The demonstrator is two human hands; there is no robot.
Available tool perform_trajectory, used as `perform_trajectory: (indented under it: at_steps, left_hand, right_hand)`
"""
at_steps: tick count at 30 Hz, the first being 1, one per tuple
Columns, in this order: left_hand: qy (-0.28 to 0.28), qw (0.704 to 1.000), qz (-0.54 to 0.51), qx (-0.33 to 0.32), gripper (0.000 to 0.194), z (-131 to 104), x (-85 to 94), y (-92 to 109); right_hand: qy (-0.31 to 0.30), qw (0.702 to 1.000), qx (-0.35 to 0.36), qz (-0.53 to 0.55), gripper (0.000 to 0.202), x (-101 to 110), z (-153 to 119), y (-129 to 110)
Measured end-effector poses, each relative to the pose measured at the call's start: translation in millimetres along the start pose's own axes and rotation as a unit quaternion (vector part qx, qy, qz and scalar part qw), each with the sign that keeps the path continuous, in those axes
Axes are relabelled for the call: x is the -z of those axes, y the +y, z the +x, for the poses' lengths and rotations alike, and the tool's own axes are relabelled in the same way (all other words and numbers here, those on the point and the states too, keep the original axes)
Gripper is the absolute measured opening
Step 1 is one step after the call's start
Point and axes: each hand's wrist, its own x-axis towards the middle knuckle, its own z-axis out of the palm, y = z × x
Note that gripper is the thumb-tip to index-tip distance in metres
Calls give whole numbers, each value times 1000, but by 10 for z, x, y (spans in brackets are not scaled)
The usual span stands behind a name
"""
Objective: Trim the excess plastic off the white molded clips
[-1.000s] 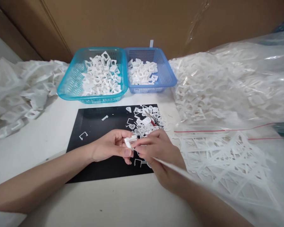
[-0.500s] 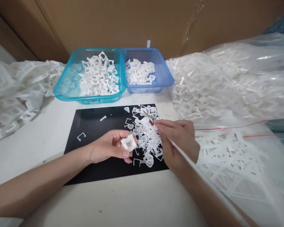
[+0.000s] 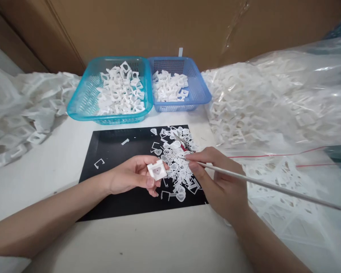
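Note:
My left hand (image 3: 138, 176) is closed on a small white plastic part (image 3: 157, 170), square with an opening in its face, held above the black mat (image 3: 113, 204). Pinched between thumb and fingers of my right hand (image 3: 218, 178) is a long thin grey rod (image 3: 261, 182). Its tip points toward the white part, a short gap away, and its far end runs to the right edge. Between and behind the hands lies a pile of white plastic scraps (image 3: 173, 167). A metal tool with a red grip (image 3: 183, 148) rests on the pile, partly hidden.
A teal basket (image 3: 76, 108) and a blue basket (image 3: 197, 93) hold white parts at the back. Clear bags of white parts (image 3: 252, 102) lie at right, with a bag of plastic frames (image 3: 287, 204) nearer. More white parts (image 3: 36, 117) sit at left, before brown cardboard (image 3: 147, 26).
My right hand has turned and shifted slightly right, swinging the rod from a steep slant to nearly level. The white part in my left hand has tilted slightly.

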Motion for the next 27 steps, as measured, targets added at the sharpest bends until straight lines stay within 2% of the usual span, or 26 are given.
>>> perform_trajectory:
  at_steps: [5,11,14,20,27]
  left_hand:
    - [-5,1000,7,15,34,-1,-5,7]
    - [-10,1000,25,12,26,1,-11,-2]
    - [-13,1000,27,7,25,6,-15,-12]
    - [-11,1000,22,-8,29,9,-20,-11]
    - [8,1000,21,-15,29,9,-28,-5]
  right_hand:
    - [-70,993,50,81,8,-44,-14,-96]
    - [-99,990,83,55,10,-102,-42,-153]
    - [-95,991,88,31,10,-115,-53,-165]
    - [-50,990,125,-33,16,-176,-117,-174]
    - [-42,983,167,-68,22,-270,-234,-93]
